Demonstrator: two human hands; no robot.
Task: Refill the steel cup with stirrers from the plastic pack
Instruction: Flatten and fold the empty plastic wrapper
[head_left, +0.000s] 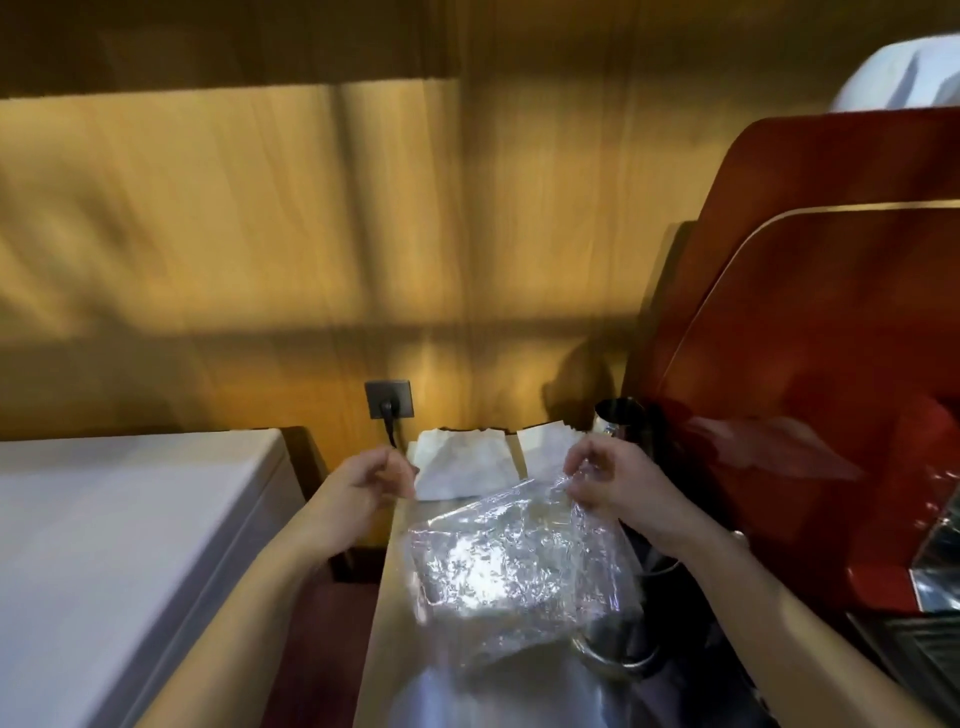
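— Head view: right hand (613, 483) pinching the far upper corner of the crinkled clear plastic pack (514, 566), fingers closed narrow on the film. Left hand (369, 480) curled at the far left corner, seeming to be gripping the edge there, though contact too blurred to confirm.

— Holding anything else?

— Nothing else visible in either hand. Pack sagging between them, just above the pale counter strip (384, 623), near corner drooping over the rim of the round steel cup (618, 649).

— Cup sitting where?

— Low and right of the pack, beside the red machine housing (810, 332), mostly hidden under film. Possibly a second steel vessel (621, 415) further back, behind the white folded napkins (462, 465).

— Pack pointing which way?

— Long axis seeming to run from the far edge down toward the wearer, mouth apparently at the hands' end. Stirrers inside only dimly showing as a pale mass; direction impossible to tell.

— Risks?

— Judging only: pulling the corners apart too sharply, splitting the film and scattering stirrers across the counter. Also the drooping corner dragging against the cup and tipping it.
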